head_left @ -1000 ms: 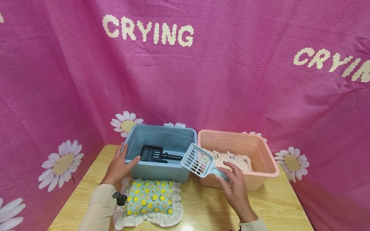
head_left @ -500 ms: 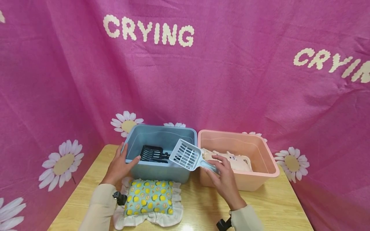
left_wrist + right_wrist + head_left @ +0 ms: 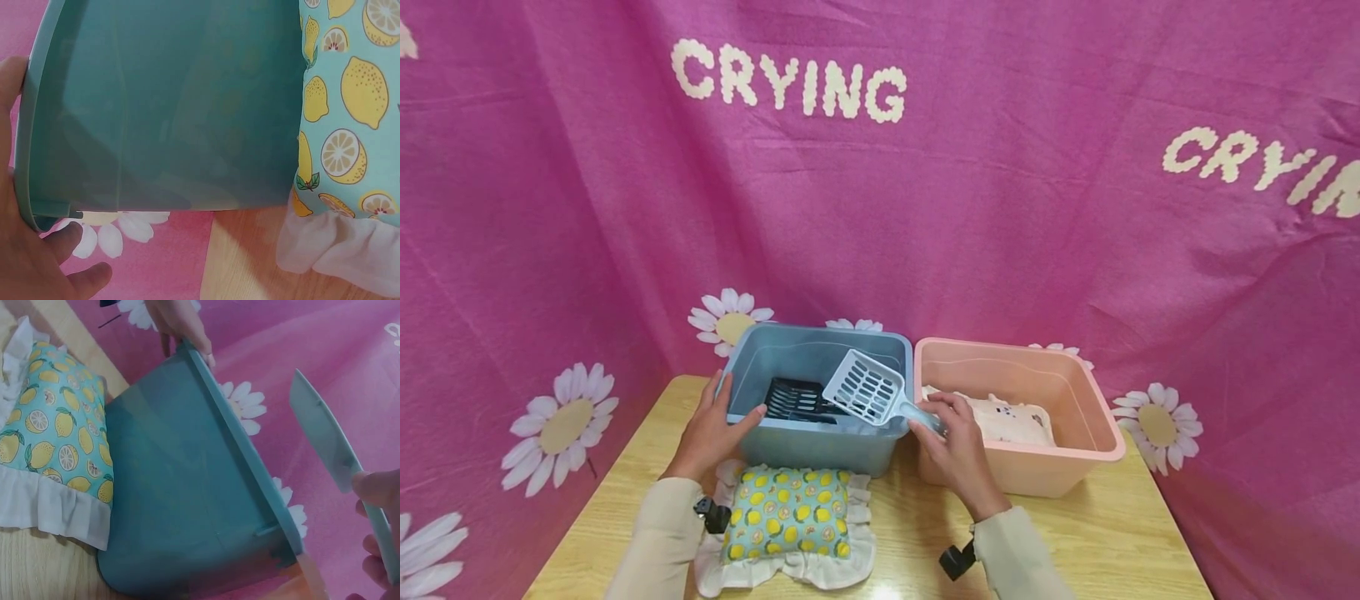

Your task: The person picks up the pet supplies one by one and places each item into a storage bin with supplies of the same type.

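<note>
My right hand (image 3: 961,454) grips the handle of a light blue slotted litter scoop (image 3: 901,407). The scoop's head is tilted over the right part of the blue bin (image 3: 820,429); in the right wrist view the scoop (image 3: 322,431) appears side-on, above the rim. At the bin's front-left corner my left hand (image 3: 711,433) holds the rim, thumb along the front edge and fingers at the side. Inside the bin lies a black slotted scoop (image 3: 790,400), its handle partly hidden behind the light blue one.
A pink bin (image 3: 1037,471) stands right beside the blue one, with a cream cloth item (image 3: 1011,421) bearing an animal face inside. In front of the blue bin lies a lemon-print pillow (image 3: 790,512) with white ruffles. A pink flowered curtain (image 3: 985,208) hangs behind the wooden table (image 3: 1120,533).
My right hand has carried the light blue scoop left, from beside the pink bin's front corner to over the blue bin. The left hand stays on the blue bin's corner.
</note>
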A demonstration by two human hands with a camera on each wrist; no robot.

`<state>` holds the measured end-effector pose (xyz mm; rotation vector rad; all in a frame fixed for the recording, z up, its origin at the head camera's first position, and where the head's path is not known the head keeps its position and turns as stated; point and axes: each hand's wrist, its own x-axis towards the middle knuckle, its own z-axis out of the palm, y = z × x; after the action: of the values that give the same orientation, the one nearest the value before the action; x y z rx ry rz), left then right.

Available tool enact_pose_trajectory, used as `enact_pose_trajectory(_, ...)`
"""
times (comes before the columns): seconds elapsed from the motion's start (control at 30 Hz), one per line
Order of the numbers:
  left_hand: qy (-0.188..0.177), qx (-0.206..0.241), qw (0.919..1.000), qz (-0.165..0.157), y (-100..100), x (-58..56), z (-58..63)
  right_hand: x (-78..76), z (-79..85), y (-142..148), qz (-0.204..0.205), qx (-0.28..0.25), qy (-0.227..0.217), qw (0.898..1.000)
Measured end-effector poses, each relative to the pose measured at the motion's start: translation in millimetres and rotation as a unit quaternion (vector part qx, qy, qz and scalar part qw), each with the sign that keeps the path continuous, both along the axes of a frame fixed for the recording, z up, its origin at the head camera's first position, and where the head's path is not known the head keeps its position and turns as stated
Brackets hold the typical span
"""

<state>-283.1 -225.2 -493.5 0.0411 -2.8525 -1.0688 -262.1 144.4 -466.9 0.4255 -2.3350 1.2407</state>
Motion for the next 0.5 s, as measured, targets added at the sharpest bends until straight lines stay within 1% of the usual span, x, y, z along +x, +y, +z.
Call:
enact_pose_trajectory(0.1,-0.001,0.003,1.0,0.001,0,0.1,0.6,-4.3,-1.9,-3,-0.001,-0.005,-0.004,1.0)
enact_pose_trajectory(0.33,-0.002,-0.001,1.0,0.001,0,0.4,1.3,-13.0,-7.2,-8,0.011,0.0,0.025,1.0)
enact_pose_trajectory(0.4,-0.001,-0.001,1.0,0.0,0,0.2,1.6,-14.6,-7.6,-9,0.016,0.0,0.019,1.0)
enact_pose_trajectory(0.5,0.001,-0.002,1.0,-0.001,0,-0.3,1.3,-17.1,-8.2,-11,0.021,-0.003,-0.003,1.0)
